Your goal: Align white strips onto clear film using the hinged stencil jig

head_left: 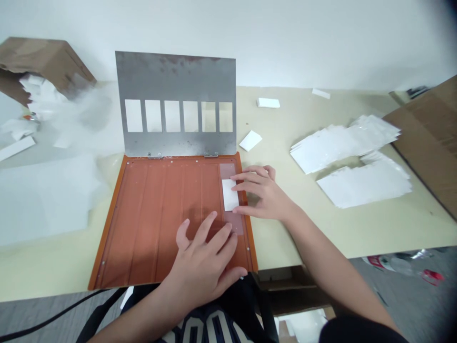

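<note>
A reddish-brown flat board (pixel 157 214) lies on the table, with a hinged grey metal plate (pixel 178 76) standing up at its back edge. The plate has several rectangular cut-outs in a row. Along the board's right side lies a clear strip (pixel 227 170), and on it a small white rectangular card (pixel 229 196). My right hand (pixel 262 193) touches the card's right edge with its fingertips, fingers spread. My left hand (pixel 205 257) hovers over or rests on the board's lower right, its fingers spread and holding nothing; whether it touches the strip I cannot tell.
Two fanned piles of white cards or sleeves (pixel 342 147) lie to the right, by a cardboard box (pixel 428 138). Small white pieces (pixel 251 141) sit behind my right hand. At left are clear plastic sheets (pixel 46 195) and an open cardboard box (pixel 46 59).
</note>
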Demonstrator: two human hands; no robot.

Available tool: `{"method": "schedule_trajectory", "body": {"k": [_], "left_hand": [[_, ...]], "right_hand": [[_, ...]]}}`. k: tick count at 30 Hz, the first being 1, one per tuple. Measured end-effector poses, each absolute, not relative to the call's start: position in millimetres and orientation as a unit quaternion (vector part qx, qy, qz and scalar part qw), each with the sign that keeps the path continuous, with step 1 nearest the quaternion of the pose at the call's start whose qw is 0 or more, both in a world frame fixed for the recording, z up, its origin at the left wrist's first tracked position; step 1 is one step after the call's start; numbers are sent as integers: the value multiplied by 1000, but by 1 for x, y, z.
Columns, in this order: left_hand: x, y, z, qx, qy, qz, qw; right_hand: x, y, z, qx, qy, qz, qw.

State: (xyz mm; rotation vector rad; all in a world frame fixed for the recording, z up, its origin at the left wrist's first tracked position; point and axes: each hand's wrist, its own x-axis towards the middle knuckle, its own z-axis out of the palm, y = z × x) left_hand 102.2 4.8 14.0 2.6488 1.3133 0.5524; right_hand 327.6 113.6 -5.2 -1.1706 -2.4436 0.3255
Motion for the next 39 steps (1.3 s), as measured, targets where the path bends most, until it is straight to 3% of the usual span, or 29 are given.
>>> {"method": "schedule_trajectory", "body": {"k": [19,28,39], "left_hand": [[114,22,16,861,497,104,11],[116,20,8,848,513,126,-40],[119,18,11,847,519,111,-26]], "right_hand": [[332,111,4,-402,-877,166,201],[327,111,0,-414,-869,143,228],[318,109,-5,-448,-863,44,228]]}}
